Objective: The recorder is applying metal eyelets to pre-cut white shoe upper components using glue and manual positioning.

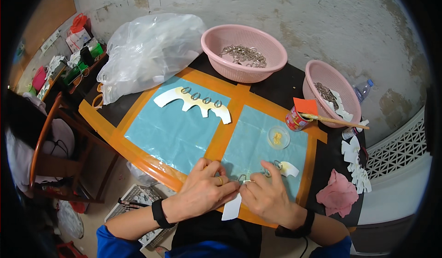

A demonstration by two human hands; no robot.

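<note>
At the front edge of the table, my left hand (207, 184) is closed, its fingertips pinching a scalloped white piece (232, 207) beside a metal ring (242, 178). My right hand (267, 196) grips the same piece close to the left fingertips, partly covering it. Beyond the right fingers the piece's yellow-smeared end (289, 169) shows, with another metal ring (277, 164) on it. Farther back lies a similar white scalloped piece (193, 102), with several metal rings along its yellowish upper edge. What the fingertips do at the ring is partly hidden.
Blue sheets (161, 138) bordered by orange tape cover the table. Right of centre are a shallow clear dish (278, 137) of yellow paste and a can (297, 119) with a stick across it. Pink baskets (244, 74), a plastic bag (147, 51) and a pink cloth (337, 193) surround them.
</note>
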